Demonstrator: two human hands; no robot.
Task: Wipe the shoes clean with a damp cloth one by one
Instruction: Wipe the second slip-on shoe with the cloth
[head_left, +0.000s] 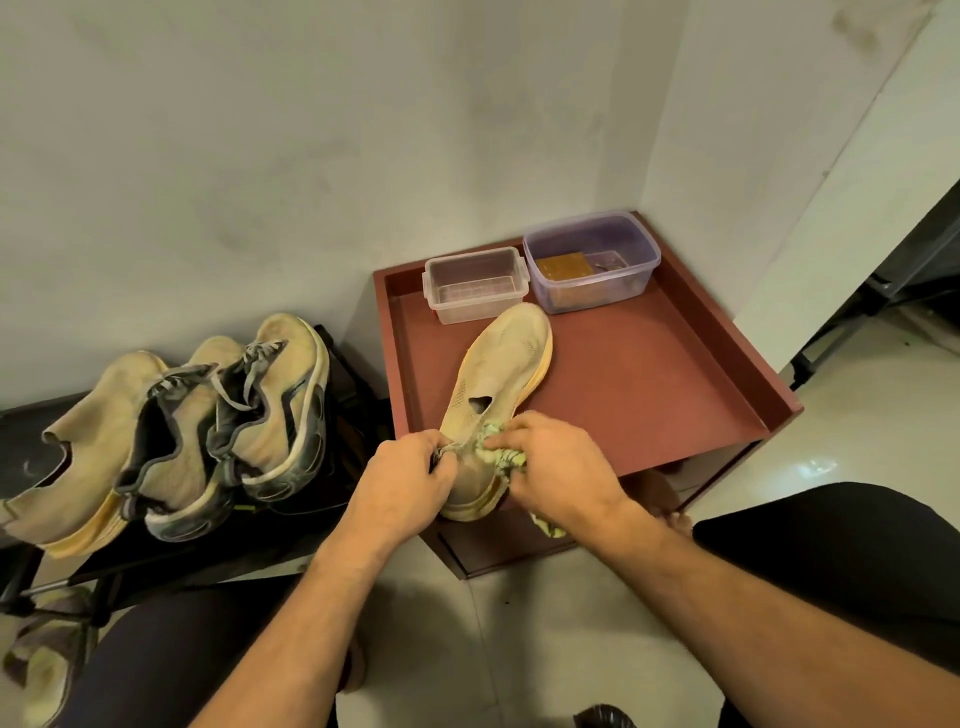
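cloth (503, 457) half hidden under hands (478, 470)

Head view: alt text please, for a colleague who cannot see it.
Left hand grips a beige shoe at its heel on a red tray while the right hand presses a green cloth against it. Three shoes wait left.

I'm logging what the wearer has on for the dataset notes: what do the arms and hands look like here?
Both forearms are bare, with no sleeves in view. The left hand and right hand wear no gloves, and no rings, watch or bracelets are visible.
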